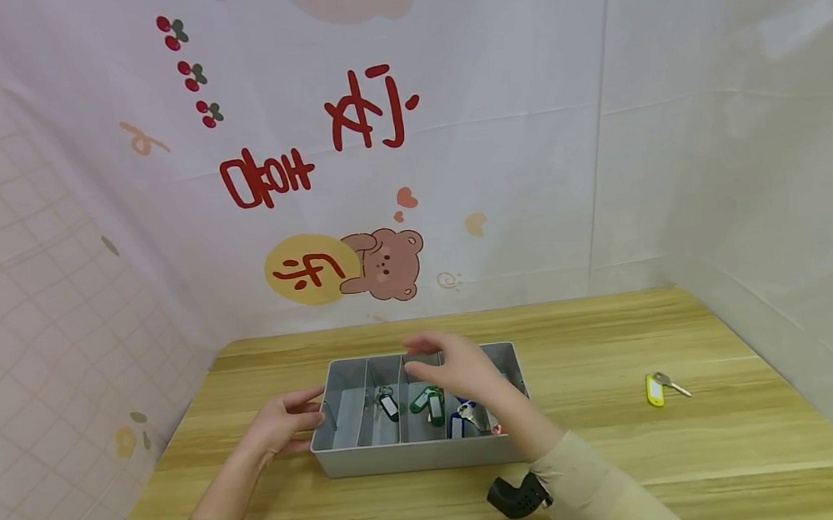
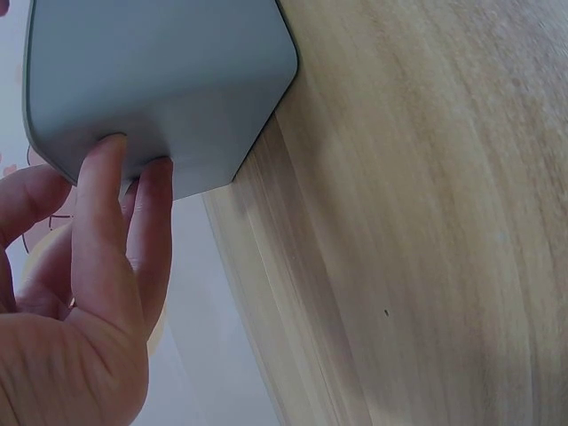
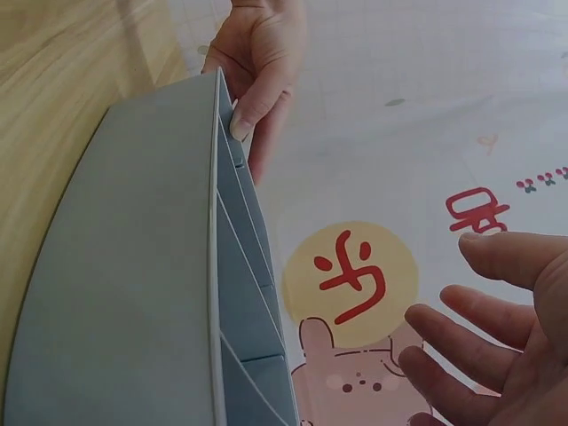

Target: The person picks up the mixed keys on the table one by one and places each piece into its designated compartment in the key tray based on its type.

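Observation:
A grey divided tray (image 1: pixel 420 458) sits on the wooden table. My left hand (image 1: pixel 287 424) is at its left end, and in the left wrist view its fingertips (image 2: pixel 111 146) press on the tray's outer wall with the fingers fairly straight. Over the middle compartments hovers my right hand (image 1: pixel 465 368), fingers apart and nothing held. Inside the tray lie a black key tag (image 1: pixel 389 407), two green key tags (image 1: pixel 437 409) and a blue key tag (image 1: pixel 458 427) beside some keys. A bit of a red tag (image 1: pixel 497 430) shows by my right forearm, which hides part of that compartment.
A yellow key tag (image 1: pixel 655 391) with a key (image 1: pixel 674 386) lies on the table, well to the right of the tray. The leftmost compartment (image 1: pixel 343 422) shows a bare floor. A printed white cloth (image 1: pixel 512 159) hangs behind the table and along both sides.

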`<state>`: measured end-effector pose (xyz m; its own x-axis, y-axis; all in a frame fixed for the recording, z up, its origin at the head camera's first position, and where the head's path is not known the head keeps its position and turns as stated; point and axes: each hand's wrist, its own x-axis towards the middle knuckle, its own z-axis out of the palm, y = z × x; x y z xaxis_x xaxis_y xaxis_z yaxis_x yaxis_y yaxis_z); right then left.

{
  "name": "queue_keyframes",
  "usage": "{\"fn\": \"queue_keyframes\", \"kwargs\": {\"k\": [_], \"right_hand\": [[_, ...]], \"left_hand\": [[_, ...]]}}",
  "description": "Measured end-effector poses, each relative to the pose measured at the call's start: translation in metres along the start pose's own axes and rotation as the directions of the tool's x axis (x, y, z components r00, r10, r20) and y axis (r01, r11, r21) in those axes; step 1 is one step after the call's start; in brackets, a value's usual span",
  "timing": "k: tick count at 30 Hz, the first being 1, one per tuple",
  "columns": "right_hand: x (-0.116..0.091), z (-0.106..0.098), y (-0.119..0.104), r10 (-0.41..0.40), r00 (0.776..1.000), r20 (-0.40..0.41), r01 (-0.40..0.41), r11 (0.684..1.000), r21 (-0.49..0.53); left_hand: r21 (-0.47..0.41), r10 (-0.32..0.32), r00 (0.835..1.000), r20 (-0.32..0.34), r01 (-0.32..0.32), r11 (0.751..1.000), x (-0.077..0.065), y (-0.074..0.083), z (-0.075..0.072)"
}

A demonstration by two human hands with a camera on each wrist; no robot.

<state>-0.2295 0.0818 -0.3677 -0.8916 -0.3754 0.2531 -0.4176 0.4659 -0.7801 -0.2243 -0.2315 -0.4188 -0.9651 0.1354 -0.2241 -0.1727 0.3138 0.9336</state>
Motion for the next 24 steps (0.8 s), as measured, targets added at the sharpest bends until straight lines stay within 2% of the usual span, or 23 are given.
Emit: {"fn": "queue_keyframes", "kwargs": {"k": [6, 13, 21, 24], "right_hand": [[-0.009, -0.012, 0.004, -0.013, 0.999, -0.034, 0.013, 1.000, -0.019], [-0.016, -0.021, 0.015, -0.075, 0.994, -0.081, 0.071, 0.996, -0.052], [-0.024, -0.032, 0.029, -0.145, 0.984, -0.108, 0.141, 0.989, -0.039], [-0.027, -0.037, 0.034, -0.157, 0.981, -0.114, 0.155, 0.987, -0.028]], "left_hand": [[-0.008, -0.003, 1.000, 0.001, 0.003, 1.000, 0.001, 0.001, 0.000], [-0.019, 0.006, 1.000, 0.007, -0.006, 1.000, 0.001, 0.000, 0.000], [-0.020, 0.028, 0.999, 0.023, -0.028, 0.999, -0.001, 0.002, -0.001], [-0.026, 0.016, 1.000, 0.008, -0.016, 1.000, -0.001, 0.001, 0.000]]}}
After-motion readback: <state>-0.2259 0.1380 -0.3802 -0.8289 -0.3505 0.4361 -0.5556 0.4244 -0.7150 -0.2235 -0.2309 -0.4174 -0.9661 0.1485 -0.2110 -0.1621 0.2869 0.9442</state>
